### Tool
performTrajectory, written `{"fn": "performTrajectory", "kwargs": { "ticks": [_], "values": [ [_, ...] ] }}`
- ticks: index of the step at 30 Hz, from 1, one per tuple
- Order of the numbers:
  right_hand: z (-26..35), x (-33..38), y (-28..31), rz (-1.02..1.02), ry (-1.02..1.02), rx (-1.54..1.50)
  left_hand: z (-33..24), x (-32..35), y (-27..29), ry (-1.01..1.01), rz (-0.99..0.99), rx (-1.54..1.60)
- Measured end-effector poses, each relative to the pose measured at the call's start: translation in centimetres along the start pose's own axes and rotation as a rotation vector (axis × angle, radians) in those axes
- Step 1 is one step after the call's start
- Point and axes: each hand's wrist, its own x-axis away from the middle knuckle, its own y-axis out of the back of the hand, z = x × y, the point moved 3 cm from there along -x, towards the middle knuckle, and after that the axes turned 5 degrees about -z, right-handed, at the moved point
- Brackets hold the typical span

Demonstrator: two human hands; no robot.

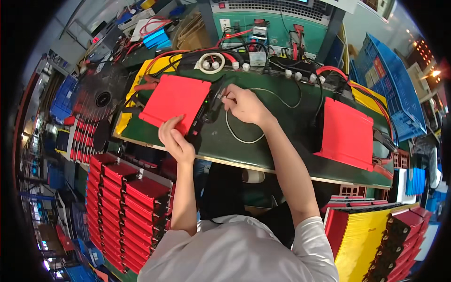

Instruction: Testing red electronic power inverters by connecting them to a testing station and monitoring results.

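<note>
A flat red metal case (176,101) lies at the left of the green work table, its black panel (201,113) with a small green light facing right. My left hand (176,143) rests on the case's near edge, fingers stretched out over the red surface. Beside the black panel, my right hand (246,106) pinches the plug of a thin grey cable (237,137), which loops across the table. Whether the plug sits in the panel cannot be made out. Farther right lies a second red case (346,134), apart from both hands.
Black and red cables, white connectors (298,75) and a white tape roll (211,63) line the table's back. Stacked red cases (127,207) stand at lower left, more beside a yellow panel (361,237) at lower right. A fan (101,96) and blue crate (392,89) flank the table.
</note>
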Motion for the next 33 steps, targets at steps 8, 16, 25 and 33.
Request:
{"fn": "performTrajectory", "kwargs": {
  "ticks": [8, 16, 25, 33],
  "values": [
    [2.6, 1.8, 0.4, 0.218, 0.048, 0.174, -0.3, -0.3, 0.2, -0.017, 0.004, 0.074],
    [7.6, 7.6, -2.1, 0.068, 0.093, -0.068, 0.3, -0.4, 0.5, -0.027, -0.002, 0.078],
    [6.4, 6.6, -7.0, -0.097, -0.050, 0.116, 0.4, -0.5, 0.6, -0.008, -0.009, 0.129],
    [6.4, 6.8, -7.1, -0.166, 0.077, 0.035, 0.4, -0.4, 0.7, -0.035, 0.018, 0.091]
  ]
}}
